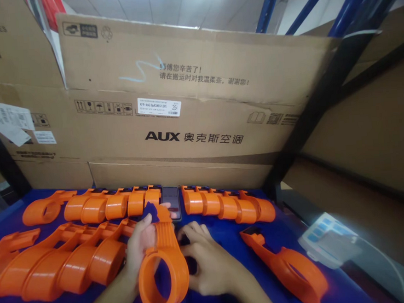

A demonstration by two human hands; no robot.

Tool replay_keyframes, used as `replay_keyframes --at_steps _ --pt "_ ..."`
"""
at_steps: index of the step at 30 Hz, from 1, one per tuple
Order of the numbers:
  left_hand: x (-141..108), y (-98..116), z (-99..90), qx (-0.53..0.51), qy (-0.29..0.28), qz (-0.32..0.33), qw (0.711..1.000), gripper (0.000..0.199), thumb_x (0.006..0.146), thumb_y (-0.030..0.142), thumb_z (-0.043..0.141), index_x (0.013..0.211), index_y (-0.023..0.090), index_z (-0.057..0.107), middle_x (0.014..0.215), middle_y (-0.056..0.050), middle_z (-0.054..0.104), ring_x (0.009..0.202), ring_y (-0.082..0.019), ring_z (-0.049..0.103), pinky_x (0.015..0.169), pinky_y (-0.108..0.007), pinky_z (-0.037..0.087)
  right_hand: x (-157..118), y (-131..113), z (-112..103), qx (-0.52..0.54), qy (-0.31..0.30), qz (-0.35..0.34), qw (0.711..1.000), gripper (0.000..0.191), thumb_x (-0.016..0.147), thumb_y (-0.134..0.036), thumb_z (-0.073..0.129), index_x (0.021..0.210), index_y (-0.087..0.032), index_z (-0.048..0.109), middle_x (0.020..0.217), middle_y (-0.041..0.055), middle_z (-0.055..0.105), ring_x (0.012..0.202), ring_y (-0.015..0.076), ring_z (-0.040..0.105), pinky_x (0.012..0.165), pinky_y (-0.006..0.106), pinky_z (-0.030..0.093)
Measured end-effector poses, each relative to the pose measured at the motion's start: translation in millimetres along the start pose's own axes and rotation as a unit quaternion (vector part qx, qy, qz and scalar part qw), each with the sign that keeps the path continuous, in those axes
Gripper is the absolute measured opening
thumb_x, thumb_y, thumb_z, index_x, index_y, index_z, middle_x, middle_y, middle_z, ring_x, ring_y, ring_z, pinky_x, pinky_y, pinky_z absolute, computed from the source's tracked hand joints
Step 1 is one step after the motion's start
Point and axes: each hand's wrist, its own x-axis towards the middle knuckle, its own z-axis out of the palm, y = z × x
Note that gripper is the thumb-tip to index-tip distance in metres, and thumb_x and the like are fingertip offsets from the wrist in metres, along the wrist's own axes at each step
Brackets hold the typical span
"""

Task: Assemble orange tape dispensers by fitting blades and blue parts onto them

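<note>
My left hand [141, 248] is closed around the handle of an orange tape dispenser [165, 235], held up over the blue surface with its round ring facing me. A dark blue piece [151, 212] sits at the handle's top, by my left thumb. Close against the dispenser's right side is my right hand [208, 262], its fingers curled. Its fingertips are partly hidden, and a dark patch lies between finger and thumb, so what they grip is unclear.
More orange dispensers stand in a front-left row [73, 269], a back-left row [116, 207] and a back-right row [228, 207]. One dispenser [289, 270] lies at right, beside a white device [327, 239] with a cable. A phone [171, 195] lies behind my hands. Cardboard [185, 111] walls the back.
</note>
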Motion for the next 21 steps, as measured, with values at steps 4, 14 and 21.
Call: replay_keyframes --at_steps 4,14,21 --pt "-0.2 -0.9 -3.5 -0.016 0.008 0.002 1.000 0.065 0.083 0.050 0.066 0.135 0.013 0.060 0.098 -0.012 0.076 0.078 -0.028 0.073 0.073 -0.039 0.058 -0.1 -0.1 6.2 -0.009 -0.012 -0.005 1.000 0.030 0.067 -0.043 0.088 0.084 -0.023 0.073 0.105 0.0068 0.055 0.102 0.0302 0.048 0.092 0.046 0.042" --pt "3.4 -2.4 -6.2 -0.047 0.009 0.020 0.999 0.050 0.086 0.041 0.069 0.128 0.014 0.065 0.093 -0.009 0.076 0.079 -0.027 0.073 0.077 -0.038 0.057 2.2 -5.0 -1.4 -0.056 -0.085 0.052 0.993 0.017 0.085 -0.037 0.071 0.091 -0.021 0.071 0.112 0.0074 0.050 0.110 0.0301 0.042 0.094 0.045 0.035" --pt "1.4 -5.1 -3.9 -0.040 0.018 0.016 0.999 0.054 0.082 0.040 0.073 0.130 0.015 0.065 0.092 -0.009 0.076 0.082 -0.028 0.073 0.080 -0.039 0.057 2.2 -2.5 0.4 -0.062 -0.085 0.062 0.993 0.016 0.084 -0.034 0.070 0.078 -0.020 0.069 0.105 0.0067 0.052 0.105 0.0287 0.043 0.091 0.044 0.035"
